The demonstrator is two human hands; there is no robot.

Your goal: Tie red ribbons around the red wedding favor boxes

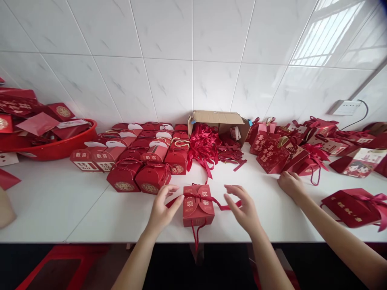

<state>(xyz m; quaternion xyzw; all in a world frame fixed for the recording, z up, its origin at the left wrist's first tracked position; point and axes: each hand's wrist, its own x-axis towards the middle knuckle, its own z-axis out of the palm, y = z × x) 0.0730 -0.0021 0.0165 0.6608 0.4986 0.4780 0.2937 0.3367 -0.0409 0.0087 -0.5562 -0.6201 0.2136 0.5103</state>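
A small red gift box (pixel 198 219) with gold characters sits on the white table in front of me, its top flaps folded together. A dark red ribbon (pixel 215 200) lies across its top, crossed or knotted at the middle. On the left side is my left hand (pixel 165 207), thumb and fingers apart, close to the box's edge and the ribbon's left end. To the right, my right hand (pixel 243 207) is open with spread fingers, the ribbon's other end lying by its thumb. Twisted red cord handles (pixel 196 235) hang from the box's near side, over the table edge.
Rows of red gift boxes (pixel 123 177) stand at the left. A cardboard carton (pixel 222 117) spills red ribbons (pixel 204 145) by the wall. A red basin (pixel 60 149) holds more boxes. Another person's hand (pixel 292 185) rests near ribboned boxes (pixel 273 155) on the right.
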